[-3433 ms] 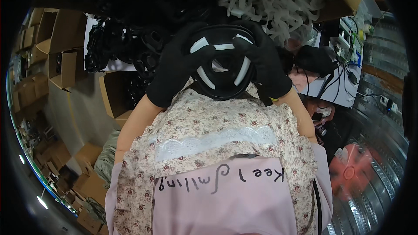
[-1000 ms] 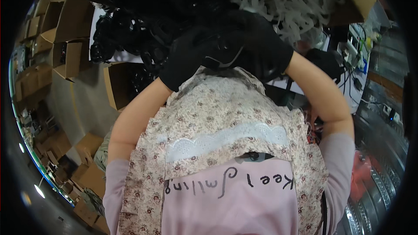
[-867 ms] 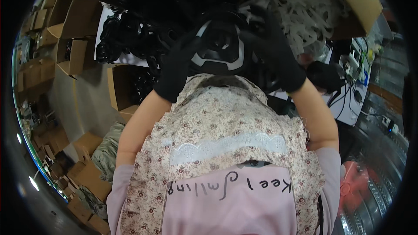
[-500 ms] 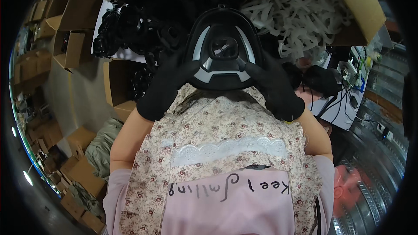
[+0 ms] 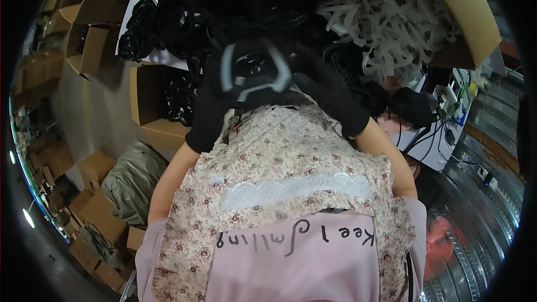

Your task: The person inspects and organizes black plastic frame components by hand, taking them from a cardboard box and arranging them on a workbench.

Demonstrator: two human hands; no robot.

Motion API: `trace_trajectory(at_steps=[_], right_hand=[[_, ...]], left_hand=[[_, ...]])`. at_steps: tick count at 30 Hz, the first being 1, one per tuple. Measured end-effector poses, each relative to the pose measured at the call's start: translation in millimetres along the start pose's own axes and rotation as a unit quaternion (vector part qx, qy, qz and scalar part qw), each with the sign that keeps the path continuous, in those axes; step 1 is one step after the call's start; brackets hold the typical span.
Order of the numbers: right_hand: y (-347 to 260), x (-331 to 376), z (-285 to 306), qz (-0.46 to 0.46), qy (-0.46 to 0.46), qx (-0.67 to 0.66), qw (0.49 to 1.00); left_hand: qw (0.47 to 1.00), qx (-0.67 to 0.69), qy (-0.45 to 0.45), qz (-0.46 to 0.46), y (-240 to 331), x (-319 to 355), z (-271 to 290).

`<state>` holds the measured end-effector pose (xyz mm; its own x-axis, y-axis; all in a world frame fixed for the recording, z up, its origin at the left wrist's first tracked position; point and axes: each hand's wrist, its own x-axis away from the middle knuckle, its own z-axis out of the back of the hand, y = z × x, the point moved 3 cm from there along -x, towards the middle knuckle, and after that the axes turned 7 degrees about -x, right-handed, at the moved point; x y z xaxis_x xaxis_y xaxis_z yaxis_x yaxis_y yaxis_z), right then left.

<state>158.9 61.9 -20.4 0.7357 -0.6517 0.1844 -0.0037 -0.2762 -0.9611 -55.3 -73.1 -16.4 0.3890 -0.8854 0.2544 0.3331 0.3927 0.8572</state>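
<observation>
Cardboard boxes point(image 5: 84, 19) crowd the left side of this workroom, more of them stacked lower down by a bundle of olive cloth point(image 5: 131, 182), and up at the top right a big open carton point(image 5: 464, 17) spills over with pale plastic strips point(image 5: 391, 14). Black parts point(image 5: 159, 22) are heaped across the top. Front and centre, both gloved hands are up on a black mask-like piece with a grey frame point(image 5: 254, 72), blurred, held just above the floral apron point(image 5: 279, 179). Left hand point(image 5: 210, 112), in a black glove, clasps the piece's left edge, fingers curled around it. Right hand point(image 5: 333, 98), black glove too, comes in from the right with fingers reaching along the piece's right side; how tightly it presses, I cannot tell. Off to the right, cables point(image 5: 433, 140) trail over a white surface, beside ribbed metal ducting point(image 5: 481, 229).
</observation>
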Motion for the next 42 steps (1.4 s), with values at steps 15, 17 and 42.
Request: trace_trajectory(at_steps=[15, 17, 42], right_hand=[[100.1, 10.5, 69.2, -0.104, 0.112, -0.097, 0.984], [99.8, 14.8, 80.1, -0.094, 0.17, -0.067, 0.979], [26.7, -44.4, 200.9, 0.116, 0.485, 0.071, 0.864]], left_hand=[[0.923, -0.297, 0.191, 0.153, -327.8, -5.6, 65.1], [0.827, -0.54, 0.146, -0.052, -258.8, -24.1, 27.9], [0.92, -0.366, -0.109, -0.094, -106.0, -104.3, -92.2]])
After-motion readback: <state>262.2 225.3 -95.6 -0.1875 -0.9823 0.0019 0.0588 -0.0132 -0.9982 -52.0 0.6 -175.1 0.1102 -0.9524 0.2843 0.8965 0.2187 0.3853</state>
